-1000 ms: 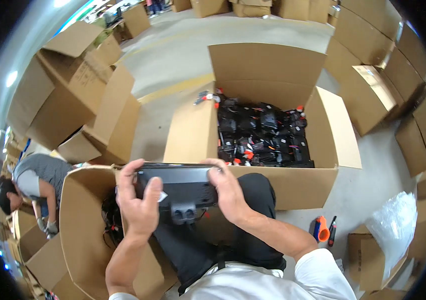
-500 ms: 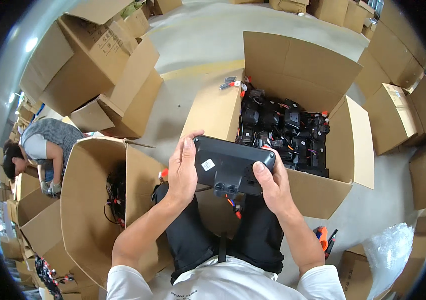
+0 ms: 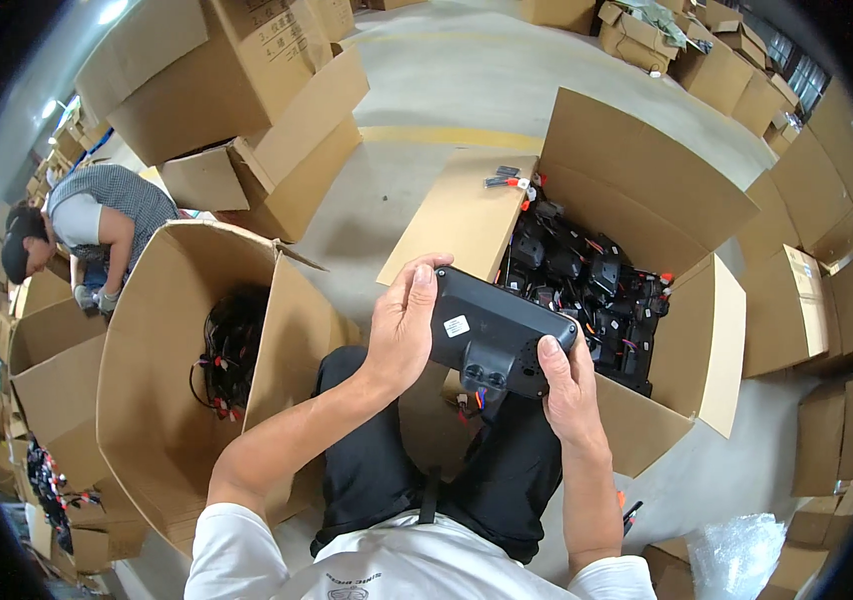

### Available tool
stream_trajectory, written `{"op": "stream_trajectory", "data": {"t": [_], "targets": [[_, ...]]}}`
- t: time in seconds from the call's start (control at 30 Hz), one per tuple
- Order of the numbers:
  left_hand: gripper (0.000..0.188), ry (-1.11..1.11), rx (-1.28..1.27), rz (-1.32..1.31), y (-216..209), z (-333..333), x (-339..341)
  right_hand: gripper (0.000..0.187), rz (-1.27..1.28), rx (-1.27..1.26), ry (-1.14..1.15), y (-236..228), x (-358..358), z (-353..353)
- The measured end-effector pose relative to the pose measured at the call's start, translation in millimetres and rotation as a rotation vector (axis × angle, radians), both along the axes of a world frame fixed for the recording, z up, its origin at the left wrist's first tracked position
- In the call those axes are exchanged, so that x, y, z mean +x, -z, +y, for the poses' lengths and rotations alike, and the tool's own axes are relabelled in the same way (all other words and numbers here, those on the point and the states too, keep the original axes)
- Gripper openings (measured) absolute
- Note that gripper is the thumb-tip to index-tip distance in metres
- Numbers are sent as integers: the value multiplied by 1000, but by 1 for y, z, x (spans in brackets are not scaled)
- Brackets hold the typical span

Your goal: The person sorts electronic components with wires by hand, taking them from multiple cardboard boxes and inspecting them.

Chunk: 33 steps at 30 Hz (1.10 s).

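Note:
Above my lap, a flat black plastic casing (image 3: 500,325) is held between both hands. Its uppermost face carries a small white sticker, a block with two round fittings at the lower edge, and a patch of small holes at the right. My left hand (image 3: 402,330) grips the left end, thumb on top. My right hand (image 3: 572,388) clasps the right end, its thumb also on the face. Coloured wires with a connector (image 3: 479,400) hang beneath. Just beyond, an open carton (image 3: 647,430) contains several similar black units (image 3: 587,275). What faces downward on the casing is hidden.
At my left stands a tall open carton (image 3: 147,390) with black cables (image 3: 237,350) inside. Small connectors (image 3: 512,182) lie on the right carton's flap. Bubble wrap (image 3: 737,555) sits at lower right. A co-worker (image 3: 112,225) bends over boxes at far left.
The view has shifted, and the cartons appear displaced. The casing now tilts further down toward its right end. Both hands keep their hold on it.

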<state>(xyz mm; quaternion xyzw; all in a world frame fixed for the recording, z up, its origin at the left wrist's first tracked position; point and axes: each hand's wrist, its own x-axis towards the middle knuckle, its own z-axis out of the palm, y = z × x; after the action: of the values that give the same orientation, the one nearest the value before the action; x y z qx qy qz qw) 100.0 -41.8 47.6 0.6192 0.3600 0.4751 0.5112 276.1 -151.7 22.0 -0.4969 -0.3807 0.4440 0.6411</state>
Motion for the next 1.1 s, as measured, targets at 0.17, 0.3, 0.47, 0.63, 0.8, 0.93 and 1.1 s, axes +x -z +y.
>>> {"op": "stream_trajectory", "data": {"t": [0.17, 0.3, 0.47, 0.63, 0.8, 0.93, 1.1], "targets": [[41, 21, -18, -7, 2, 3, -5, 36, -2, 1, -4, -1, -4, 2], [41, 20, -18, -31, 3, 4, -6, 36, -8, -23, 3, -1, -5, 1], [40, 52, -52, -66, 10, 8, -5, 36, -18, -13, 11, 0, -4, 1], [40, 47, -19, -113, 12, 10, -1, 35, -7, 8, 15, -2, -5, 0], [41, 76, -35, -97, 13, 13, -1, 39, -94, 45, 41, 5, -5, -1], [40, 63, -5, -81, 13, 15, 1, 40, -94, 23, 38, 4, -5, -2], [41, 79, -3, -118, 16, 16, 4, 38, -111, 18, 48, 3, -4, -2]]}}
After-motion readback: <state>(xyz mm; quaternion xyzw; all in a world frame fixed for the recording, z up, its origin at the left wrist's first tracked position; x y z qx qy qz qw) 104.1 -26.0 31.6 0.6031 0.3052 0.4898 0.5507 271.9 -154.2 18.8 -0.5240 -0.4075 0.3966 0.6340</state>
